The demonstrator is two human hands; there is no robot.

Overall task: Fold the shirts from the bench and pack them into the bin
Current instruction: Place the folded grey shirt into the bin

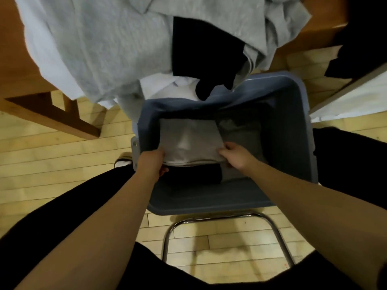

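A folded light-grey shirt [192, 141], gripped at its near corners by the left hand [151, 162] and right hand [234, 156], is lowered into the blue-grey plastic bin [211, 203] at frame centre, while unfolded grey and black shirts [117, 47] remain on the wooden bench [18, 65] at top.

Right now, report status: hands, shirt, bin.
Left hand and right hand grip folded grey shirt. Shirt inside blue bin, above black garment. Nothing blocking.

Dim, soft picture; edges bend; bin [301, 105] interior perhaps in shadow.
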